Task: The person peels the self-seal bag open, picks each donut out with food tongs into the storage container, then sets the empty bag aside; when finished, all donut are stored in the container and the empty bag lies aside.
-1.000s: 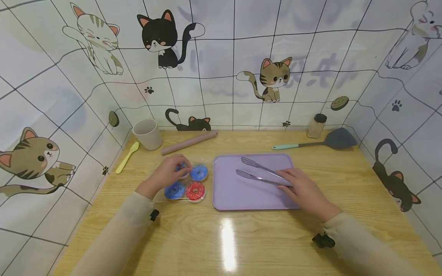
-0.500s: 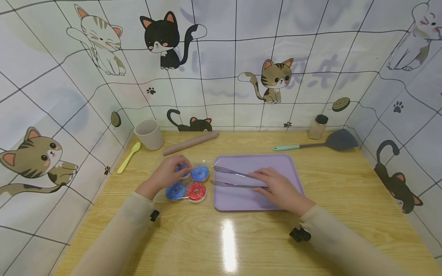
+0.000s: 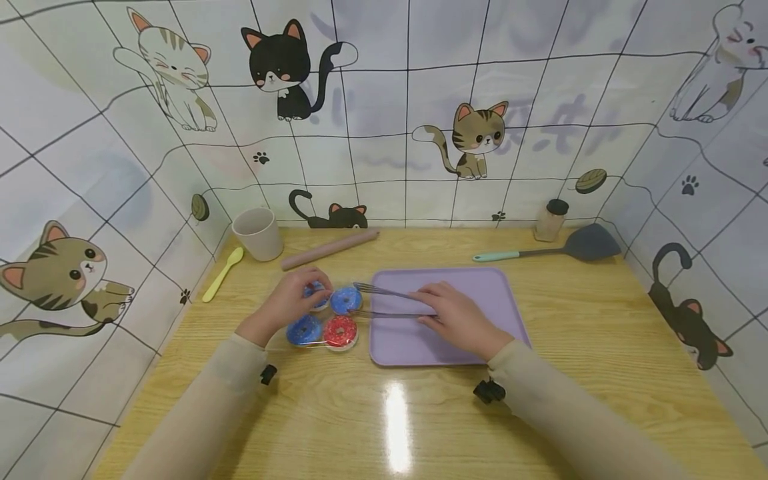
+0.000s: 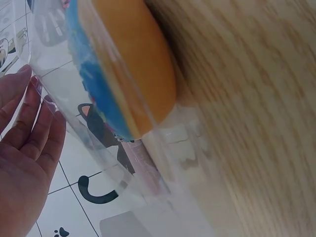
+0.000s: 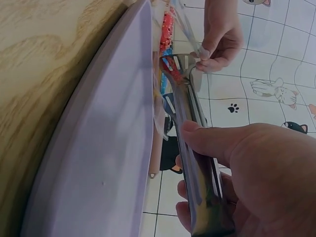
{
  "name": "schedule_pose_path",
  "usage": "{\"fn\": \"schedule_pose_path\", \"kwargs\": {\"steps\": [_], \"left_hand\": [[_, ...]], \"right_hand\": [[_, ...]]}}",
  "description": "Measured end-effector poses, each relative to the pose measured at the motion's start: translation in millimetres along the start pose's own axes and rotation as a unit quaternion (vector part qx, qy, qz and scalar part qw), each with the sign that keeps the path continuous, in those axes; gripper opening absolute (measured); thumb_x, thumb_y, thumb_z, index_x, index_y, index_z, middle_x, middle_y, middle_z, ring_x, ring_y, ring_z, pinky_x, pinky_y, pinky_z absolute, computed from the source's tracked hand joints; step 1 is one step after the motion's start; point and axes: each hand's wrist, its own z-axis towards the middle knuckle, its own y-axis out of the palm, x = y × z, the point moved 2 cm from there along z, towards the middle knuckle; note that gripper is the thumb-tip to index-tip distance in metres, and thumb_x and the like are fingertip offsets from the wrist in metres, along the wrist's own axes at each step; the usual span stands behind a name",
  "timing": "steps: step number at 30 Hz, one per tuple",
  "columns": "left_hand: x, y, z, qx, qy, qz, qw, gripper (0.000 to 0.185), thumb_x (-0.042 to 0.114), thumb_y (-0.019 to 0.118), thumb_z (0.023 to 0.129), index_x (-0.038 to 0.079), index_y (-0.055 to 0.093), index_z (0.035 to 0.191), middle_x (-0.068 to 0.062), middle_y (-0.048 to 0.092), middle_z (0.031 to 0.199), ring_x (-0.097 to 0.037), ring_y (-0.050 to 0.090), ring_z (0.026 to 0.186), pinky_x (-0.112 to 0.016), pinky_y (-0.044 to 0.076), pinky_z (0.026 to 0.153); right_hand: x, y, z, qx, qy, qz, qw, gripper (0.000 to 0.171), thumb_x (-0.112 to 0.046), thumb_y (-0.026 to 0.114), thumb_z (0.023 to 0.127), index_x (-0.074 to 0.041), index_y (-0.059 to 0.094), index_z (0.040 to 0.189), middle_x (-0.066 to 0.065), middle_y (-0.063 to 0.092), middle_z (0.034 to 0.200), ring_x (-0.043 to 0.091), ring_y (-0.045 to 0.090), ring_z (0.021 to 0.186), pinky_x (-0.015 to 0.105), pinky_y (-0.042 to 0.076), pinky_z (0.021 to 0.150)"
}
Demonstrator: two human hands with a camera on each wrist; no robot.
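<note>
Now: our right hand (image 3: 459,320) grips metal tongs (image 3: 384,301), tips spread round the blue frosted doughnut (image 3: 346,299) | left hand (image 3: 288,303) pinches clear plastic pack (image 3: 282,340) left of lilac tray (image 3: 510,300) | squeeze gently, lift straight.

Metal tongs (image 3: 384,301): arms spread, tips at blue doughnut (image 3: 346,300). Clear four-doughnut box (image 3: 324,315): flat, off purple tray's (image 3: 510,313) left edge.

Cat-print tiled walls (image 3: 384,133); glossy wooden table (image 3: 390,413), light glare.
</note>
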Motion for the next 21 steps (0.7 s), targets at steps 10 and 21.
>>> {"fn": "schedule_pose_path", "kwargs": {"steps": [10,21], "left_hand": [[0.9,0.6,1.7,0.005,0.008,0.001,1.0000,0.006,0.012,0.075,0.095,0.015,0.072,0.092,0.001,0.070,0.100,-0.024,0.068,0.099,-0.043,0.059,0.089],[-2.2,1.9,1.7,-0.001,-0.003,0.005,1.0000,0.004,0.013,0.073,0.097,0.012,0.072,0.093,0.000,0.070,0.099,-0.018,0.066,0.097,-0.042,0.059,0.089]], "right_hand": [[2,12,11,-0.020,0.026,0.012,0.999,0.054,-0.026,0.078,0.094,-0.016,0.061,0.144,0.007,0.064,0.136,0.025,0.060,0.123,0.044,0.054,0.103],[5,15,12,-0.013,0.027,0.037,0.999,0.052,-0.025,0.077,0.095,-0.017,0.062,0.143,0.006,0.065,0.134,0.025,0.060,0.123,0.045,0.053,0.103]]}}
